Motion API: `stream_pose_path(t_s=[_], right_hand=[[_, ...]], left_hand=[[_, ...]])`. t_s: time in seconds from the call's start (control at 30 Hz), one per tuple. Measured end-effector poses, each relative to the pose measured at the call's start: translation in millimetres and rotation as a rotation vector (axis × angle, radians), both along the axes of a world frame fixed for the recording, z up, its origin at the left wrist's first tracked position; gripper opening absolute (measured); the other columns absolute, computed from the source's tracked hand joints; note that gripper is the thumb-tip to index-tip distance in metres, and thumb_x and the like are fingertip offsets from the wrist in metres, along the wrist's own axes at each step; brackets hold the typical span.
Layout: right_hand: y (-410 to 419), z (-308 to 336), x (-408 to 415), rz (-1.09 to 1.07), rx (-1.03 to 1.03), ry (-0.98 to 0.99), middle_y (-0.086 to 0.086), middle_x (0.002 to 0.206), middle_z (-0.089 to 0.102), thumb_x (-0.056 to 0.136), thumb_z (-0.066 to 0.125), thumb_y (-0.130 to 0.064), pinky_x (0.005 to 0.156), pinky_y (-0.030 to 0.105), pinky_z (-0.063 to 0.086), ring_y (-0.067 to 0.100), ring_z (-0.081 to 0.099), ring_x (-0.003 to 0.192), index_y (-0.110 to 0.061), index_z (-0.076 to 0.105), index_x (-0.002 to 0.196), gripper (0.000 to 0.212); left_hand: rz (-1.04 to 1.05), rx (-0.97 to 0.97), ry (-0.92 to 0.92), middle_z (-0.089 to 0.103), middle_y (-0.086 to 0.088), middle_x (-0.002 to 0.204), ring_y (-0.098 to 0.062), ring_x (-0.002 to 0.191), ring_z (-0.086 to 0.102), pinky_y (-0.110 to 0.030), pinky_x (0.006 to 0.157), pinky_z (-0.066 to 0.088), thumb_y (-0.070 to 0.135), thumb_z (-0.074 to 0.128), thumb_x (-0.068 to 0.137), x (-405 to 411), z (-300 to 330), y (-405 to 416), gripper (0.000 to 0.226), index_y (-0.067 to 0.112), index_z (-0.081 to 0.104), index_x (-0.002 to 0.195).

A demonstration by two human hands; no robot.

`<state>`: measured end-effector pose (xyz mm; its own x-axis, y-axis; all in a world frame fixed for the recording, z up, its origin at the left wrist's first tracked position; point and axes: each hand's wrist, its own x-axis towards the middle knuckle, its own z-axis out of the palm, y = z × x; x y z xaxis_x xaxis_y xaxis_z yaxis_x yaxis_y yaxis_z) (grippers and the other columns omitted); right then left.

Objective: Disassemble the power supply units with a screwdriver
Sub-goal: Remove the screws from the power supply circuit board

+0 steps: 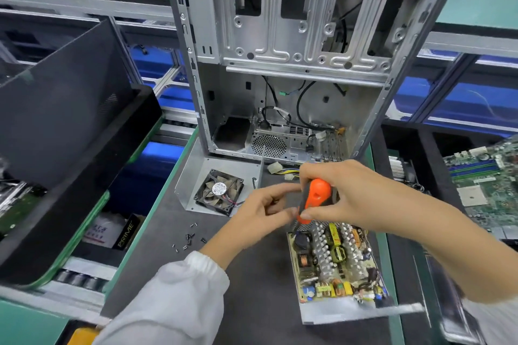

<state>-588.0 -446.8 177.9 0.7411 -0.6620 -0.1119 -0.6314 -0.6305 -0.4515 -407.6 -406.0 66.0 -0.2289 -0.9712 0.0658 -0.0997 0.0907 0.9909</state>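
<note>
Dark matting covers the bench (252, 302) we work at, with an emptied computer case (283, 64) standing upright beyond our hands. Our right hand (353, 196) grips the orange-and-black handle of the screwdriver (315, 199), held nearly upright, tip down at the far end of the opened power supply unit (336, 269); the tip itself is hidden, so we cannot tell whether it sits in a screw. Our left hand (263, 210) is loosely curled just beside the shaft, fingertips near it, though blur keeps us from saying whether it touches or holds anything.

We judge the main risk is a slip: if the tip is not seated squarely, it could skid onto the exposed circuit board or into our left fingers. A freed screw could also drop among the components. The unit lies directly below and nearer us than both hands, its far end under them. Loose screws (189, 238) lie left of our left wrist; the removed cover with its fan (220, 192) rests beyond our left hand.
</note>
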Motion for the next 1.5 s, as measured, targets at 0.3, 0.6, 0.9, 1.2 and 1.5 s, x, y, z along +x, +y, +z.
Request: stream_pose_path(t_s=[0.3, 0.6, 0.9, 1.2, 1.5], right_hand=[[-3.9, 0.8, -7.0, 0.050, 0.020, -0.007, -0.014, 0.066, 0.053, 0.076, 0.075, -0.046, 0.055, 0.016, 0.035, 0.003, 0.048, 0.064, -0.031, 0.048, 0.085, 0.032], [6.9, -4.0, -5.9, 0.084, -0.064, -0.062, -0.012, 0.068, 0.049, 0.078, 0.073, -0.044, 0.059, 0.016, 0.035, 0.003, 0.046, 0.069, -0.027, 0.048, 0.082, 0.031], [9.9, -13.0, 8.7, -0.134, -0.138, -0.111, -0.012, 0.067, 0.053, 0.083, 0.065, -0.045, 0.055, 0.019, 0.034, 0.002, 0.046, 0.061, -0.039, 0.035, 0.072, 0.033], [-16.5, 4.2, -7.7, -0.041, 0.069, -0.063, -0.021, 0.066, 0.055, 0.079, 0.075, -0.036, 0.057, 0.015, 0.037, 0.000, 0.048, 0.061, -0.024, 0.051, 0.085, 0.027], [-34.4, 16.0, -12.9, 0.194, 0.070, 0.078, -0.013, 0.093, 0.063, 0.075, 0.077, -0.019, 0.074, 0.006, 0.039, 0.000, 0.053, 0.087, -0.026, 0.063, 0.097, 0.027]], left_hand=[[-0.148, -0.006, -0.435, 0.048, 0.015, 0.069, 0.002, 0.060, 0.043, -0.019, 0.061, 0.033, 0.019, 0.062, 0.095, -0.1, -13.1, -3.4, 0.019, 0.038, 0.058, 0.091], [-0.108, -0.110, -0.397, 0.058, -0.004, 0.083, -0.017, 0.078, 0.055, -0.036, 0.072, 0.046, 0.021, 0.045, 0.103, -8.0, -34.5, -0.7, 0.026, 0.008, 0.060, 0.087], [-0.120, 0.054, -0.155, 0.042, 0.002, 0.076, 0.002, 0.054, 0.041, -0.020, 0.054, 0.038, 0.017, 0.049, 0.097, -7.7, -39.3, -25.8, 0.035, 0.041, 0.065, 0.077], [-0.101, 0.027, -0.189, 0.045, -0.012, 0.084, -0.028, 0.086, 0.047, -0.041, 0.085, 0.037, 0.049, 0.044, 0.096, -13.2, -42.5, -26.2, 0.055, -0.001, 0.065, 0.091], [-0.109, 0.033, -0.199, 0.045, -0.014, 0.086, -0.023, 0.092, 0.044, -0.045, 0.090, 0.036, 0.042, 0.043, 0.098, -17.2, -37.1, -25.7, 0.046, 0.002, 0.060, 0.082]])
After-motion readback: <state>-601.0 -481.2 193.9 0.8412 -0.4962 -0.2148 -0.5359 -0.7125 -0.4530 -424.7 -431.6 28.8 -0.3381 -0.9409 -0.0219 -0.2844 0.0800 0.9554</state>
